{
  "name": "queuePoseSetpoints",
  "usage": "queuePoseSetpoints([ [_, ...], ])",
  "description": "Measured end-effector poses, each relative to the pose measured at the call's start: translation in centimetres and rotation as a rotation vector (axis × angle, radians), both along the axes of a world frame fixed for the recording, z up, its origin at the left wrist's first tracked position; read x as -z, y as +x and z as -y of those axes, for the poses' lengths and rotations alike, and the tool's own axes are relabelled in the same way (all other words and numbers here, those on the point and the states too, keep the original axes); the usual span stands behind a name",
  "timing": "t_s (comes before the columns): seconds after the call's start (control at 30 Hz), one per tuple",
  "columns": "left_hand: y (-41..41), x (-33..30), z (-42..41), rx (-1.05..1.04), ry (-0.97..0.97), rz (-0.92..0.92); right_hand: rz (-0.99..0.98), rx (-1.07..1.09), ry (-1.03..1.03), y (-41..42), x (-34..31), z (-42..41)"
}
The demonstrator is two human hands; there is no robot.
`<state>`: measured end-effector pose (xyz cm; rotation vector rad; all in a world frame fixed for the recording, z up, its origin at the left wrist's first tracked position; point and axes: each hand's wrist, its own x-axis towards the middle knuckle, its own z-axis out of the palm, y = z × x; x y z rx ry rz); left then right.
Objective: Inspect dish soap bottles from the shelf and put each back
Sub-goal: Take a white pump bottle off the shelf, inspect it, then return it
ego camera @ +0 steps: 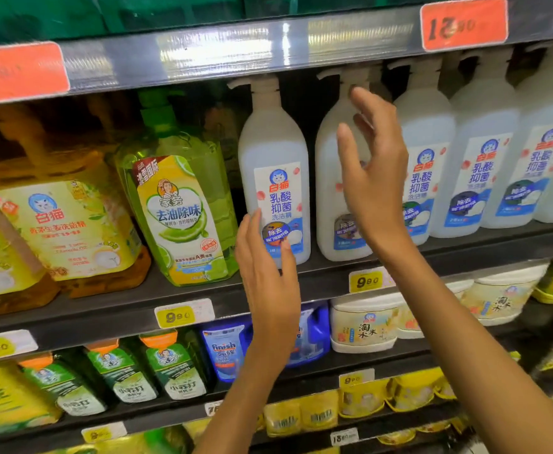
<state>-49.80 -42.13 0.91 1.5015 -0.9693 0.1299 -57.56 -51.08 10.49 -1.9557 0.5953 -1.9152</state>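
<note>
A row of white pump bottles of dish soap stands on the middle shelf. The leftmost white bottle is upright near the shelf's front edge. My left hand is open, fingertips touching the lower part of that bottle's label. The second white bottle stands just to the right. My right hand is open in front of it, fingers spread near its neck and pump, holding nothing. Three more white bottles continue to the right.
A green bottle with a lime label and yellow-orange jugs stand to the left. The upper shelf rail hangs just above the pumps. Lower shelves hold green pouches, a blue Finish pack and white tubs.
</note>
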Motion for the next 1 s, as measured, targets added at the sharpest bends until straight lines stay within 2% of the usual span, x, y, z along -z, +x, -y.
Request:
queuePoseSetpoints([
  [0.07, -1.4, -0.4, 0.0, 0.021, -0.013, 0.163, 0.025, 0.057, 0.087, -1.4, -0.6, 1.1],
  [0.13, -2.3, -0.8, 0.5, 0.118, 0.056, 0.206, -0.071, 0.103, 0.152, -2.2, -1.1, 2.3],
  [0.23, -3.1, -0.9, 1.8, 0.283, 0.186, 0.069, -0.258, 0.121, 0.181, -2.1, -1.7, 3.6],
  [0.33, -3.6, -0.4, 3.3, 0.349, 0.277, -0.02, -0.382, 0.137, 0.166, -1.6, -1.4, 3.9],
  [0.43, -3.9, 0.2, 4.4, 0.361, 0.272, -0.175, -0.324, 0.12, 0.105, -1.7, -0.9, 3.8],
  [0.5, -4.2, 0.5, 4.9, 0.324, 0.247, -0.216, -0.278, 0.089, 0.048, -2.5, -0.9, 3.8],
  [0.77, -4.8, 0.7, 4.8, 0.22, 0.146, -0.175, -0.179, -0.33, -0.04, -6.3, 0.7, 4.5],
  [0.9, -5.1, 1.3, 4.2, 0.174, 0.102, -0.111, -0.158, -0.61, 0.085, -7.5, 1.5, 3.8],
  [1.0, -5.6, 1.6, 3.6, 0.167, 0.078, -0.111, -0.143, -0.641, 0.031, -8.2, 2.0, 2.7],
])
